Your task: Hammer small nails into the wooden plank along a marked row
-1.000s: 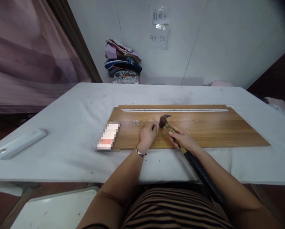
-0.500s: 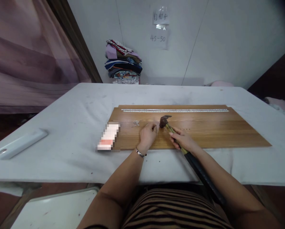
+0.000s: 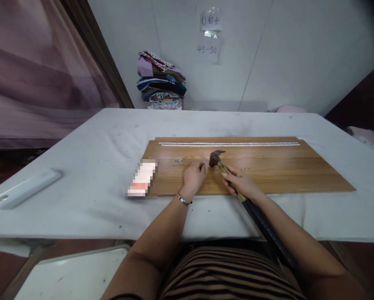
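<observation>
My right hand [image 3: 239,181] is wrapped round the upper handle of a claw hammer [image 3: 215,159], whose long dark grip runs back along my forearm. The hammer's head is low over the wooden board [image 3: 287,166], just right of my left hand [image 3: 194,176]. My left hand rests at the board, its fingers closed in a pinch; whatever is between the fingertips is too small to make out. A small pile of nails [image 3: 178,161] lies on the board left of my left hand. Several small dark marks dot the board right of the hammer head.
Two white measuring strips [image 3: 230,144] lie along the board's far edge. A phone-like blurred object [image 3: 142,178] overlaps its left end. A white plastic piece [image 3: 28,188] lies on the white-covered table [image 3: 89,166]. Folded clothes [image 3: 161,81] are stacked behind, against the wall.
Almost nothing differs. Both hands and the hammer keep the same place, and the view has shifted very slightly.
</observation>
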### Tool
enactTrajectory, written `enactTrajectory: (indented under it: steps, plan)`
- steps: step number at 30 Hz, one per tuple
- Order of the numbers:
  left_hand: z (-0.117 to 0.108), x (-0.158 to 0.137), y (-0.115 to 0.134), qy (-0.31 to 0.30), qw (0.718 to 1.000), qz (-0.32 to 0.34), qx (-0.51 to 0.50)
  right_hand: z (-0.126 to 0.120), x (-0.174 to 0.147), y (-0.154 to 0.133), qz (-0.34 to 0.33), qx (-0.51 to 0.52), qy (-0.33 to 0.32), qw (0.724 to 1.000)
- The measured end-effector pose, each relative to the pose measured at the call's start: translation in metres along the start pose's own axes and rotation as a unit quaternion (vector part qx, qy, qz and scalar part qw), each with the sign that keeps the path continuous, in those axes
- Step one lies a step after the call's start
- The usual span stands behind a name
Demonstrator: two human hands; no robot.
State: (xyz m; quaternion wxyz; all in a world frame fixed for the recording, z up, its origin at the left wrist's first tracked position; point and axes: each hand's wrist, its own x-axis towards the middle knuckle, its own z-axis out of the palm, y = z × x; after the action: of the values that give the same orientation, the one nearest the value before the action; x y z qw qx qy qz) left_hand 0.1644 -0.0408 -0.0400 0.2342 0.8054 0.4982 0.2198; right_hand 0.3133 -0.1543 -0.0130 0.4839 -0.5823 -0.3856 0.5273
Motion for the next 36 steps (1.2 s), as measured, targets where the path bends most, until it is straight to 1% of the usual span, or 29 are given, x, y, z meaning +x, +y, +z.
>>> enactTrajectory:
  steps: [8,11,18,29,36]
  plan:
    - [-0.0034,-0.0006,0.0028,-0.012,1.0,-0.011,0.001,0.0004,0.0007,-0.0018,0.009,0.006,0.009,1.0]
    - [-0.0026,-0.0008,0.002,-0.006,1.0,-0.008,-0.006,0.0007,0.0001,-0.0032,0.01,0.01,0.017,1.0]
    - [-0.001,0.0001,0.0009,0.001,1.0,0.003,-0.009,0.0012,0.0007,-0.0019,0.009,-0.004,-0.001,1.0]
    - [0.0012,0.0003,-0.0016,0.005,1.0,0.012,-0.009,0.0005,-0.0006,-0.0051,0.01,-0.003,0.012,1.0]
    - [-0.0029,-0.0006,0.0032,-0.009,1.0,-0.01,0.0,0.0012,0.0009,-0.003,0.01,-0.002,0.0,1.0]
